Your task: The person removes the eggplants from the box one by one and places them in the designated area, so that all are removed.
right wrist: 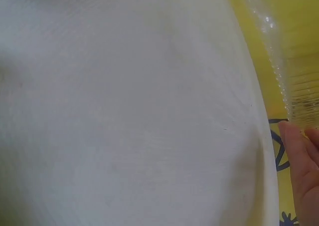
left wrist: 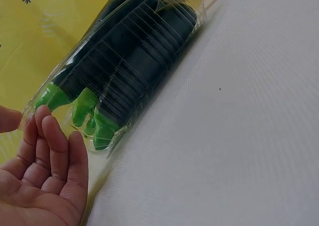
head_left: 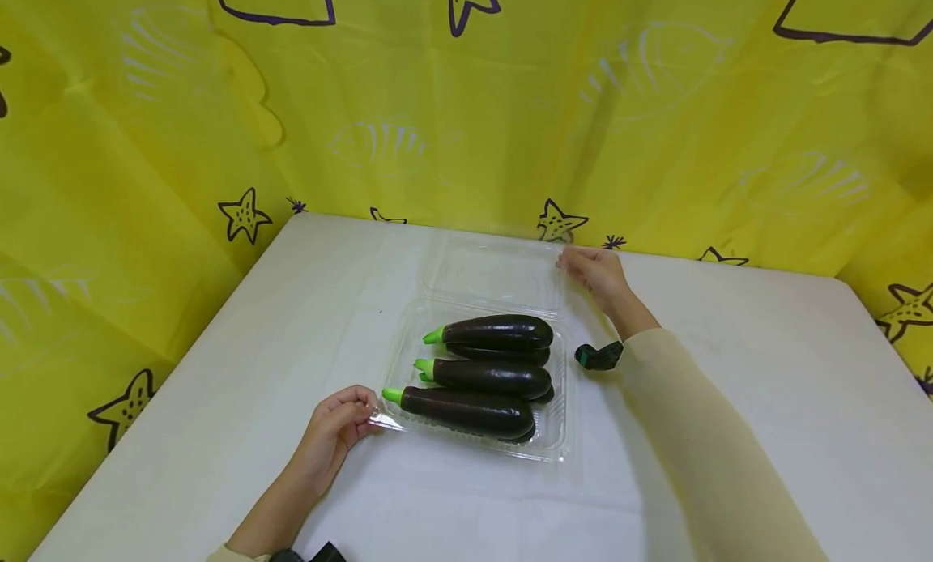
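A clear plastic clamshell container (head_left: pixel 564 416) lies on the white table with its hinged lid (head_left: pixel 488 270) raised at the back. Inside it are several dark purple eggplants (head_left: pixel 466 412) with bright green stems, stacked and pointing left. My left hand (head_left: pixel 342 424) pinches the front left corner of the container's rim between thumb and fingers. In the left wrist view the eggplants (left wrist: pixel 149 56) show through the ribbed side wall. At the far right corner of the lid, my right hand (head_left: pixel 598 274) pinches the plastic edge; in the right wrist view only part of that hand (right wrist: pixel 301 166) shows.
The white table (head_left: pixel 729 368) reaches back to a yellow curtain (head_left: pixel 466 108) printed with stars and fish. A small black wrist-worn device (head_left: pixel 599 356) sits at the right wrist, close to the container's right side.
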{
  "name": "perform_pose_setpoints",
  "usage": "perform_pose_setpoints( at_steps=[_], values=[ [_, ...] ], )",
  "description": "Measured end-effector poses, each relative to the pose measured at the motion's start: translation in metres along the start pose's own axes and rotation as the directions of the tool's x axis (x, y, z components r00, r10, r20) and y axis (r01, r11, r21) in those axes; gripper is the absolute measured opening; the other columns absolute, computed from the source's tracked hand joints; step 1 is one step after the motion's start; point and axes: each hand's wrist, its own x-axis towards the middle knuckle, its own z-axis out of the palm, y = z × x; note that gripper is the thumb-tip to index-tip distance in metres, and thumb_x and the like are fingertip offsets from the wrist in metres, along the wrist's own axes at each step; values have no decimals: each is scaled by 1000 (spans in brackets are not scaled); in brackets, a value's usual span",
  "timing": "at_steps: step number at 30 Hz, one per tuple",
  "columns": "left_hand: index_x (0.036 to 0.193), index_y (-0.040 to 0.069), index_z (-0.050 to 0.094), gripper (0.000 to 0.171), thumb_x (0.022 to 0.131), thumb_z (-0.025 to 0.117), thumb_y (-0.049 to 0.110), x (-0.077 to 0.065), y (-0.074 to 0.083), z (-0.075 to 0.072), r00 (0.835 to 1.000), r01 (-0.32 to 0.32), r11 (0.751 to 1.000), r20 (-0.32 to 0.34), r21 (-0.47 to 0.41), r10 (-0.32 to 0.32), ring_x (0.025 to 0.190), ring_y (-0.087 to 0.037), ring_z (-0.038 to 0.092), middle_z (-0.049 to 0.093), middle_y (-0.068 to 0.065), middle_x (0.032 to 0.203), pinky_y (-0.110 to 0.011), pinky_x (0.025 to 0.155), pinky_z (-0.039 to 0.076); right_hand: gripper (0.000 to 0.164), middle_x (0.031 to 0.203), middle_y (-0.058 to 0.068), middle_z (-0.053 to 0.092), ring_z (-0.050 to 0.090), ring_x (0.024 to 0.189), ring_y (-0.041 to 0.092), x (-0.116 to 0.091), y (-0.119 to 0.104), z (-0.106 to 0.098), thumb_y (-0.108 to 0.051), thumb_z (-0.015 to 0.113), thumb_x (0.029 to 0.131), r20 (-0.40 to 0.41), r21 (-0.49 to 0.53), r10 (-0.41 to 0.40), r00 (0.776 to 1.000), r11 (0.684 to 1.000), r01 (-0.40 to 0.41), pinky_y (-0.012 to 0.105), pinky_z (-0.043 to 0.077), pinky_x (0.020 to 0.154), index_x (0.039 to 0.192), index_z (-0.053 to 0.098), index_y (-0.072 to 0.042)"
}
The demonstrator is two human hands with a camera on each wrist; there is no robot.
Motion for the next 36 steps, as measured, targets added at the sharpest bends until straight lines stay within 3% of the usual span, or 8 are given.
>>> perform_pose_setpoints(
  at_steps=[3, 15, 25, 36],
  values=[
    [77, 8, 57, 22, 83, 39, -3, -1, 1, 0, 1000, 6, 1000, 2, -10, -6, 70, -10, 55, 54, -1, 77, -24, 68, 49, 46, 79, -3, 67, 58, 78, 9, 1, 5, 1, -13, 59, 89, 3, -8, 1, 1000, 1000, -1, 14, 47, 68, 125, 46, 14],
    [79, 8, 57, 23, 86, 38, -2, -1, 1, -1, 1000, 1, 1000, 27, -26, 0, 72, -10, 56, 54, -1, 78, -24, 70, 50, 44, 75, -5, 65, 56, 72, 5, 4, 15, 3, -14, 57, 91, -32, -23, 2, 999, 1000, -3, 14, 48, 65, 124, 47, 13],
    [80, 6, 57, 19, 86, 41, -3, 0, 0, 1, 1000, -14, 1000, -4, -24, 14, 74, -10, 54, 53, -3, 81, -24, 71, 49, 44, 71, -5, 66, 61, 69, 4, 6, 18, 4, -11, 56, 91, -44, 37, 14, 999, 999, -12, 15, 49, 68, 126, 44, 13],
    [81, 6, 58, 20, 86, 41, -3, 0, 1, 0, 1000, -14, 1000, 10, -27, 15, 74, -10, 55, 55, -2, 82, -24, 71, 49, 46, 71, -7, 64, 62, 71, 4, 7, 17, 6, -17, 59, 89, -71, -29, 34, 997, 999, -36, 17, 49, 72, 125, 48, 11]
  ],
)
